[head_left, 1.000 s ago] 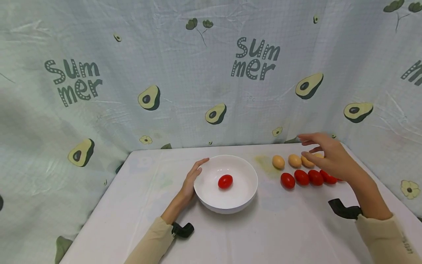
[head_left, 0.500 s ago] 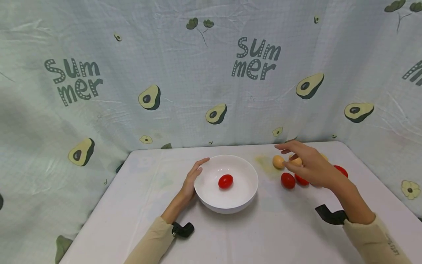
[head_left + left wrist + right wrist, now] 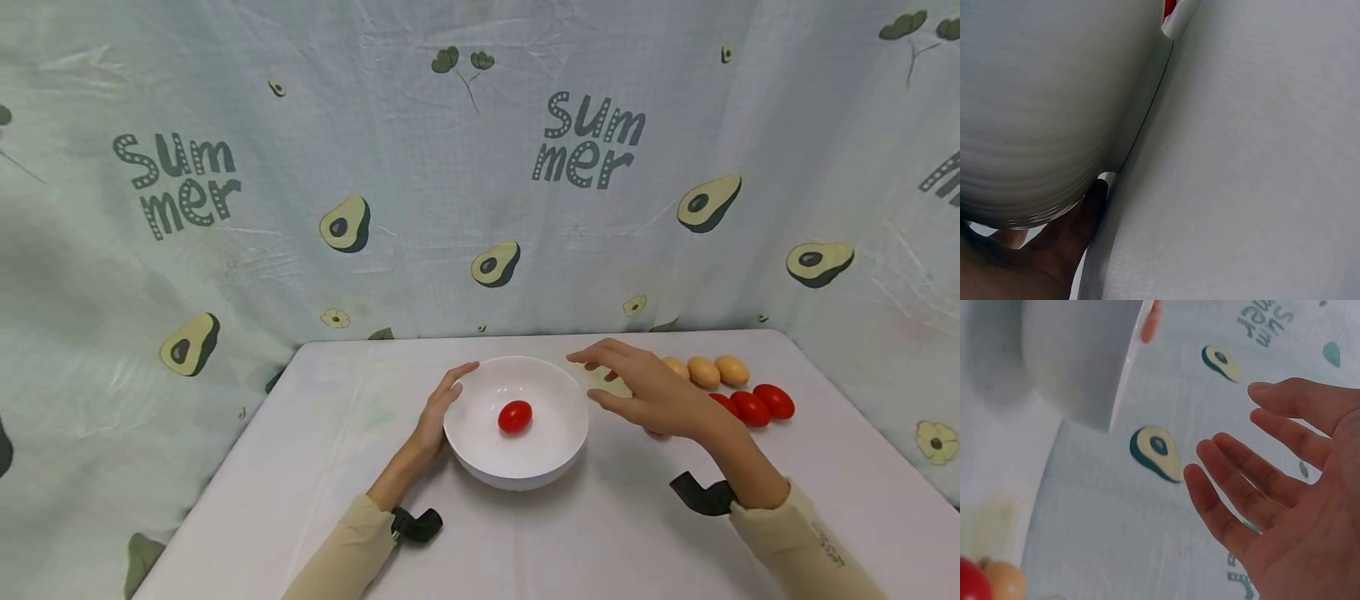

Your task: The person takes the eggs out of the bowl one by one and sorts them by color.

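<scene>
A white bowl stands on the table with one glossy red egg-shaped thing inside. My left hand rests against the bowl's left side, fingers along the outer wall and near the rim. The left wrist view shows that hand pressed to the bowl's curved wall. To the right of the bowl, my right hand hovers, fingers spread and loosely bent, holding nothing. Its bare palm and fingers face the bowl in the right wrist view.
Behind the right hand lie a row of yellow egg-shaped things and a row of red ones, partly hidden by it. A printed cloth hangs along the table's back edge. Black wrist mounts jut from both sleeves.
My right hand has moved left from above the rows to beside the bowl, uncovering the rows' right ends. The left hand and the bowl have stayed in place.
</scene>
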Tool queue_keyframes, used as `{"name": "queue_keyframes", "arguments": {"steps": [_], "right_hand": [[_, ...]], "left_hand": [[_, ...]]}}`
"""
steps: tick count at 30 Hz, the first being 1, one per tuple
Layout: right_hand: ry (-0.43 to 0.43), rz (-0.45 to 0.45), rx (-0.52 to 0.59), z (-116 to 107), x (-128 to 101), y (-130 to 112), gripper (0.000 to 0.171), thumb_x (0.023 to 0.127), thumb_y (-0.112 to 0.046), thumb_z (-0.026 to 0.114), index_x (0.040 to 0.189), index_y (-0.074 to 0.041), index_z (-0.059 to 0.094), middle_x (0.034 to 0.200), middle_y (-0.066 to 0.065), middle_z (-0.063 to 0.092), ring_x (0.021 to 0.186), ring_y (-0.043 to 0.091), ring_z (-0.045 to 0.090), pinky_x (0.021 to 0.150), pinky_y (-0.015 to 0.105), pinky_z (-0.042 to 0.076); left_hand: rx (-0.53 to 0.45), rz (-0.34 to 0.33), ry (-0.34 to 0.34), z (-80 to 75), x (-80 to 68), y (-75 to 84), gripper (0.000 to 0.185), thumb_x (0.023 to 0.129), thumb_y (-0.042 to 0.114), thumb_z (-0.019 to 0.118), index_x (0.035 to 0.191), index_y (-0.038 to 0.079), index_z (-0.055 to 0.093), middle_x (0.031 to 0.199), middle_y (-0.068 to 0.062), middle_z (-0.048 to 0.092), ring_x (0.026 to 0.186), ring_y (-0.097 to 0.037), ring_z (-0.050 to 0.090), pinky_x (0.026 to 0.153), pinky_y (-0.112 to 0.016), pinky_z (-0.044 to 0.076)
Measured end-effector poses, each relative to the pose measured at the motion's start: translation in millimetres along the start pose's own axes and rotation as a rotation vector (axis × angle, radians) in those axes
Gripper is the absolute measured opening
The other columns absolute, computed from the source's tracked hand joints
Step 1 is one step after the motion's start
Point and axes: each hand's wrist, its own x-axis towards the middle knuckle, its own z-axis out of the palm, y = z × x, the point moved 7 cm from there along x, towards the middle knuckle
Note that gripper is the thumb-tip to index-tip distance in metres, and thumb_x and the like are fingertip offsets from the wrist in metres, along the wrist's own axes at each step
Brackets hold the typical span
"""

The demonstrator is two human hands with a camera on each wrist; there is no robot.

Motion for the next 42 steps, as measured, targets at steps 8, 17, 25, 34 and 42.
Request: {"name": "queue_keyframes", "arguments": {"steps": [8,17,25,34,42], "right_hand": [[-0.094,-0.040,0.061,29,25,-16,0.047,0.097,-0.017,0.071,0.142,-0.015,0.060,0.136,0.006,0.064,0.116,0.027,0.065,0.089,0.043,0.061],[-0.160,-0.080,0.122,65,51,-25,0.046,0.096,-0.014,0.071,0.141,-0.012,0.061,0.133,0.012,0.065,0.117,0.031,0.064,0.092,0.042,0.061],[-0.259,-0.062,0.111,96,65,-26,0.047,0.094,-0.014,0.073,0.140,-0.014,0.061,0.139,0.010,0.062,0.128,0.028,0.058,0.104,0.049,0.054],[-0.344,-0.011,0.055,120,69,-21,0.045,0.094,-0.014,0.073,0.138,-0.013,0.064,0.138,0.008,0.062,0.127,0.024,0.058,0.110,0.044,0.052],[-0.392,0.003,0.000,130,66,-16,0.040,0.093,-0.014,0.073,0.133,-0.014,0.068,0.133,0.007,0.065,0.122,0.022,0.059,0.109,0.043,0.051]], "left_hand": [[0.007,-0.004,0.004,0.2,0.2,0.0,0.050,0.111,0.029,0.026,0.159,0.019,0.038,0.170,-0.004,0.028,0.155,-0.030,0.031,0.128,-0.054,0.022],[0.010,-0.005,-0.001,0.9,1.4,-1.0,0.051,0.111,0.025,0.023,0.160,0.014,0.035,0.170,-0.005,0.026,0.158,-0.032,0.026,0.128,-0.056,0.021],[0.040,-0.030,0.008,1.1,2.6,-2.7,0.053,0.111,0.029,0.023,0.161,0.016,0.035,0.170,-0.004,0.027,0.159,-0.032,0.025,0.128,-0.056,0.022],[0.039,-0.018,0.013,0.4,1.5,-1.6,0.051,0.110,0.028,0.024,0.159,0.020,0.038,0.169,-0.004,0.029,0.158,-0.030,0.026,0.128,-0.056,0.022],[0.025,-0.008,0.010,1.2,1.5,-1.5,0.050,0.111,0.026,0.025,0.158,0.020,0.039,0.169,-0.004,0.029,0.157,-0.030,0.028,0.128,-0.056,0.021]]}}
